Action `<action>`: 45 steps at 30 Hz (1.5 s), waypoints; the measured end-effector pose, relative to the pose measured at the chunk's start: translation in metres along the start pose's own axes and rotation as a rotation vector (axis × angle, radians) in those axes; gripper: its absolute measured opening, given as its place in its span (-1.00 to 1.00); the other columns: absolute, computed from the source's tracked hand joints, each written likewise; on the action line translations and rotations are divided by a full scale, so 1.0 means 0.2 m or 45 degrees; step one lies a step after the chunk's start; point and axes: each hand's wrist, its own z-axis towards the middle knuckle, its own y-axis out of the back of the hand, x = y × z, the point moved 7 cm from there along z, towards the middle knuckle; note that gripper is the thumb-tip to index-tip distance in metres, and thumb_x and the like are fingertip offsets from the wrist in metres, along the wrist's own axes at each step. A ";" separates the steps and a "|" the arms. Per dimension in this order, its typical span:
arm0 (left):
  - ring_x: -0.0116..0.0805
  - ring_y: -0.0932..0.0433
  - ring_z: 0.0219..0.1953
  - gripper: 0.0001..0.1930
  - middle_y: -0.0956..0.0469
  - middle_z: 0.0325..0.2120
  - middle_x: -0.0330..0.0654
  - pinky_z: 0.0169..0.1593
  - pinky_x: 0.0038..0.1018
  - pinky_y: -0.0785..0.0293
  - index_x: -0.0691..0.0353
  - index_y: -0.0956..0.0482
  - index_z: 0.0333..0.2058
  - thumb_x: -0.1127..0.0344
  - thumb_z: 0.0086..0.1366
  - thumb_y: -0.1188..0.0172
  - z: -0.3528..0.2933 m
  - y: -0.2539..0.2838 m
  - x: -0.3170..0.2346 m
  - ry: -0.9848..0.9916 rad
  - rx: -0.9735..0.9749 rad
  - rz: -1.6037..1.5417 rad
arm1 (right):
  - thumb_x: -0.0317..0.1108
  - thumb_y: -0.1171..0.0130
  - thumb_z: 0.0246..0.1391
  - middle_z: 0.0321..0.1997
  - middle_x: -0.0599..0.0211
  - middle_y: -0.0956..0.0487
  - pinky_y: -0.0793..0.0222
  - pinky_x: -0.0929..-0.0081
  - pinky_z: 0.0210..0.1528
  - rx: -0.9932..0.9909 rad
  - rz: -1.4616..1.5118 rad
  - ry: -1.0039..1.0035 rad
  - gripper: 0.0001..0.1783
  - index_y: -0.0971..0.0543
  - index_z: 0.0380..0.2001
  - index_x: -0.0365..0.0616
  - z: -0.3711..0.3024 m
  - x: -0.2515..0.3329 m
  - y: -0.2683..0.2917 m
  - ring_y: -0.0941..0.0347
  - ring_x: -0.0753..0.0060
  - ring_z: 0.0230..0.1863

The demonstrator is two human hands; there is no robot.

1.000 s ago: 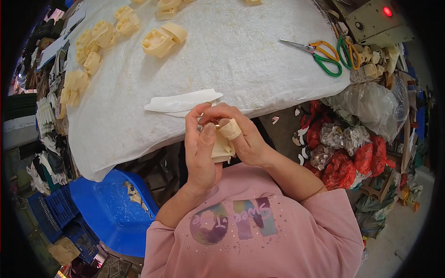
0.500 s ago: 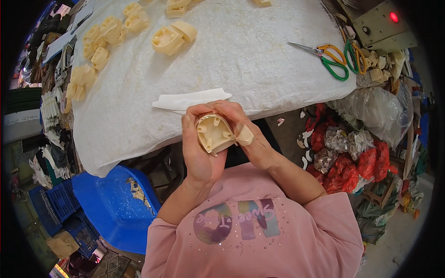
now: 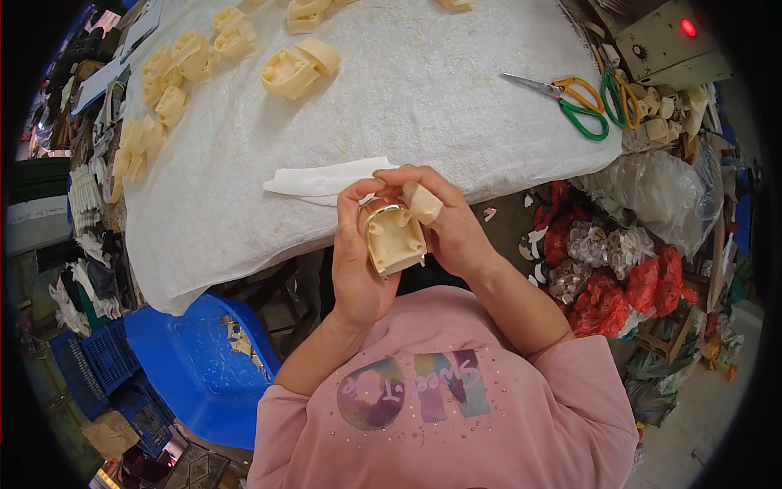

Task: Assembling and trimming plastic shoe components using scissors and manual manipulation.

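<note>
A hollow cream plastic housing (image 3: 394, 244) with small posts inside and a shiny gold-coloured edge is held in front of my chest, its open side facing up. My left hand (image 3: 356, 273) is wrapped round its left side. From the right, my right hand (image 3: 460, 232) closes on the far and right edge; a beige cover (image 3: 424, 204) sits on one of its digits. Where the fingertips meet behind the housing is partly hidden. Just beyond the hands, a curved white strip (image 3: 314, 180) lies along the near part of the table.
Several cream plastic parts (image 3: 300, 68) lie on the white-covered table (image 3: 391, 106), mostly far left. Scissors (image 3: 562, 96) with orange and green handles rest at the right. A blue bin (image 3: 183, 367) with scraps stands lower left; red bags (image 3: 599, 306) are on the right.
Both hands have shifted slightly right with the housing, which has turned a little. The covered digit of my right hand has moved up to the housing's far right edge.
</note>
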 end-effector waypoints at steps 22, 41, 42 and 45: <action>-0.50 -0.39 -0.23 -0.76 -0.37 -0.28 -0.20 -0.16 -0.55 -0.37 0.21 -0.27 -0.08 0.23 0.38 0.13 0.00 0.00 -0.08 -0.289 -0.213 0.241 | -0.21 0.22 0.27 0.13 0.18 -0.23 -0.04 0.38 0.22 0.227 -0.386 0.382 -0.55 -0.24 0.18 -0.13 -0.08 0.03 -0.10 -0.16 0.29 0.17; -0.38 -0.42 -0.12 -0.67 -0.39 -0.17 -0.17 -0.05 -0.41 -0.39 0.16 -0.28 -0.03 0.12 0.41 0.32 -0.01 0.06 -0.01 -0.055 -0.073 -0.009 | -0.22 -0.13 0.08 0.05 0.12 -0.32 -0.28 0.34 0.03 0.305 -0.915 0.641 -0.36 -0.23 0.21 -0.12 -0.10 0.15 -0.11 -0.28 0.11 0.05; -0.38 -0.42 -0.12 -0.67 -0.39 -0.17 -0.17 -0.05 -0.41 -0.39 0.16 -0.28 -0.03 0.12 0.41 0.32 -0.01 0.05 0.00 -0.058 -0.075 -0.010 | -0.29 -0.16 0.05 0.04 0.11 -0.32 -0.33 0.34 -0.01 0.295 -1.048 0.700 -0.37 -0.25 0.20 -0.12 -0.11 0.15 -0.12 -0.31 0.09 0.02; -0.37 -0.43 -0.14 -0.68 -0.39 -0.19 -0.18 -0.06 -0.40 -0.40 0.17 -0.29 -0.05 0.14 0.41 0.32 -0.02 0.05 -0.01 -0.094 -0.193 0.100 | -0.36 -0.17 0.01 0.03 0.11 -0.32 -0.36 0.32 -0.07 0.225 -1.122 0.789 -0.39 -0.30 0.17 -0.11 -0.12 0.15 -0.13 -0.34 0.07 -0.03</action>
